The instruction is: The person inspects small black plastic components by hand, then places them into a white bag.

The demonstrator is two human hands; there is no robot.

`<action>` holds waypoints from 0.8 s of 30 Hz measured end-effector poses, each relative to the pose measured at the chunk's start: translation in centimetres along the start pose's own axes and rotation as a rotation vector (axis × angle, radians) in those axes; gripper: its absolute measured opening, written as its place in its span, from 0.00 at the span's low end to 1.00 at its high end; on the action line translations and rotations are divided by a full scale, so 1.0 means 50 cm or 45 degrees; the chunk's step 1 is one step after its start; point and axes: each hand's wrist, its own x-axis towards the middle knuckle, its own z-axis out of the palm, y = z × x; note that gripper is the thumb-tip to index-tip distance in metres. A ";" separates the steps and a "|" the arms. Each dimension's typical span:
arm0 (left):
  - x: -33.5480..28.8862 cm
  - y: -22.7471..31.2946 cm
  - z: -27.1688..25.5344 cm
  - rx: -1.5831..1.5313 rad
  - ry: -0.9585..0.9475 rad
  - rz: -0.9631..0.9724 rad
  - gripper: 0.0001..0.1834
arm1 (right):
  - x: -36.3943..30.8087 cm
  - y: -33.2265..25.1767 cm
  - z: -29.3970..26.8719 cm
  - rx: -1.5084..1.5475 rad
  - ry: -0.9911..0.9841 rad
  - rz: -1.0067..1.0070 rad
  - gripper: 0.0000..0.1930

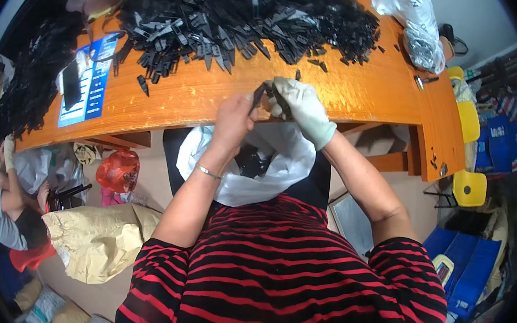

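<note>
left hand (235,122) bare, right hand (300,105) gloved, both pinched on small black plastic piece (263,91) at orange table (351,92) edge. white bag (258,161) below holding black pieces. black parts heap (246,15) behind; blue rectangular label sheet (86,78) far left.

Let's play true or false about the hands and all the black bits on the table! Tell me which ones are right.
1. The right hand wears a pale glove. True.
2. The left hand wears a glove too. False: it is bare, with a thin bracelet at the wrist.
3. Both hands hold a small black plastic piece between them. True.
4. The heap of black pieces lies on the floor. False: it lies on the orange wooden table.
5. A white plastic bag hangs open below the hands. True.
</note>
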 end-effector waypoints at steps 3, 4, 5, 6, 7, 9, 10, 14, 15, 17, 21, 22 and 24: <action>-0.016 0.002 -0.002 -0.069 -0.043 -0.053 0.15 | -0.009 0.008 0.001 0.304 -0.004 0.115 0.17; -0.018 0.005 0.002 -0.095 -0.059 -0.048 0.15 | -0.008 0.009 0.004 0.364 -0.032 0.137 0.18; -0.019 -0.005 0.004 -0.101 -0.124 -0.047 0.14 | -0.010 0.027 0.010 0.420 -0.089 0.101 0.16; -0.027 -0.007 0.013 -0.100 -0.136 -0.047 0.14 | -0.011 0.041 0.021 0.420 -0.077 0.099 0.16; -0.039 -0.009 0.029 -0.193 -0.111 -0.106 0.15 | -0.015 0.051 0.034 0.313 -0.005 -0.008 0.13; -0.063 -0.010 0.045 -0.326 -0.028 -0.233 0.15 | -0.030 0.056 0.064 0.109 0.186 -0.161 0.09; -0.067 -0.019 0.040 -0.318 -0.038 -0.233 0.15 | -0.031 0.066 0.066 0.017 0.201 -0.229 0.10; -0.076 -0.051 -0.017 -0.127 -0.181 -0.243 0.12 | -0.018 0.095 0.039 -0.192 -0.011 -0.192 0.10; -0.078 -0.050 -0.032 0.088 -0.185 -0.245 0.13 | -0.012 0.100 0.026 -0.446 -0.126 -0.284 0.11; -0.071 -0.049 -0.054 0.526 -0.150 0.064 0.12 | 0.020 0.118 -0.042 -0.757 -0.087 -0.726 0.12; -0.055 0.036 -0.057 1.128 0.049 0.546 0.12 | 0.055 0.095 -0.129 -0.717 0.363 -0.468 0.13; -0.035 0.052 -0.062 1.181 0.147 0.695 0.12 | 0.064 0.069 -0.132 -0.830 0.485 -0.331 0.14; 0.018 0.089 -0.082 1.334 0.308 0.816 0.10 | 0.094 0.045 -0.127 -1.035 0.541 -0.164 0.18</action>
